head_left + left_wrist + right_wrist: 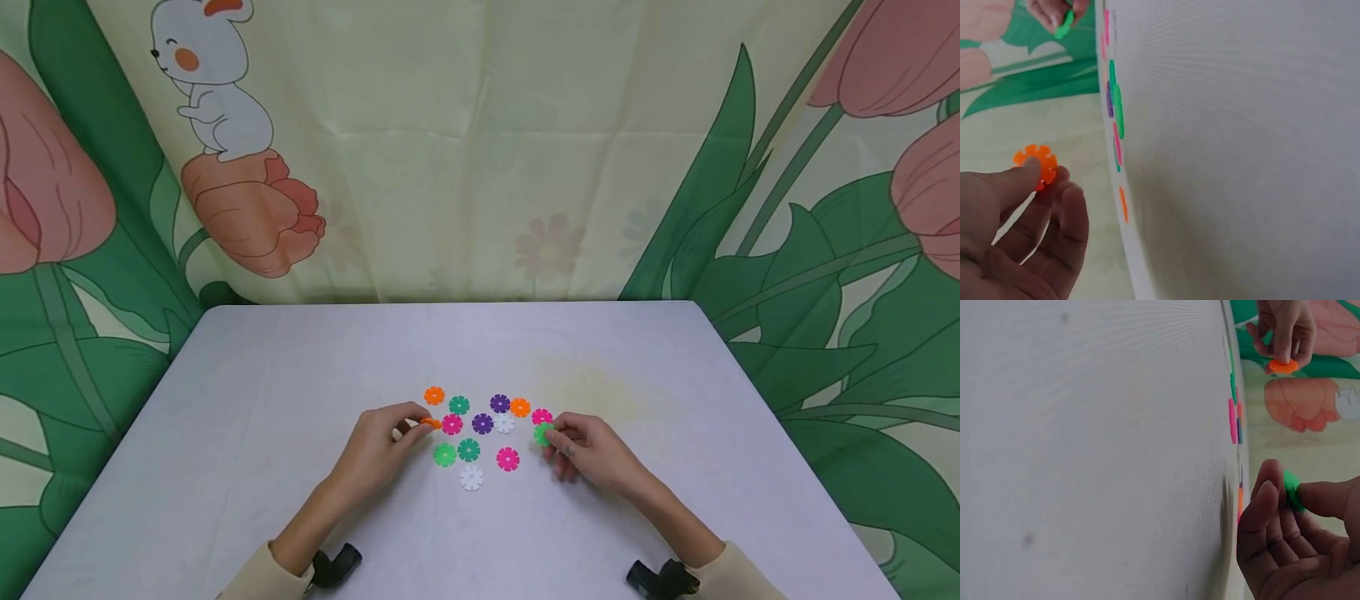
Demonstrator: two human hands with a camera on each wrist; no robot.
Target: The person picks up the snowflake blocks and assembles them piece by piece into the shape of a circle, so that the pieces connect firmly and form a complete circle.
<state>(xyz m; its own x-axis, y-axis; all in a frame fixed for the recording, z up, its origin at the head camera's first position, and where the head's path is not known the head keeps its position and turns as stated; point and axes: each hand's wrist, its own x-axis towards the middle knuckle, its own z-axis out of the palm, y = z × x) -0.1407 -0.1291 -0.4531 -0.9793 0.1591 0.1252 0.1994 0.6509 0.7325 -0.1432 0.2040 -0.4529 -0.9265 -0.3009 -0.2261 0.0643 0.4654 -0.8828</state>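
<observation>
The left hand [381, 446] pinches an orange notched disc [1047, 161] between thumb and fingers, at 9 o'clock of the loose discs [468, 450]. The right hand [591, 450] pinches a green notched disc [542, 434] at 3 o'clock. Both are held clear of the tabletop [225, 433]. A white disc [472, 477] lies at 6 o'clock.

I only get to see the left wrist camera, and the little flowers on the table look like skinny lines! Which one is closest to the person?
Observer: A white flower; the head view shows it lying nearest the person.
Operator: I only spot one purple. How many are there really?
Observer: Two purple flowers lie on the table.
Operator: Any animals on the cloth behind?
Observer: Yes, a drawn white rabbit at the head view's upper left.
</observation>
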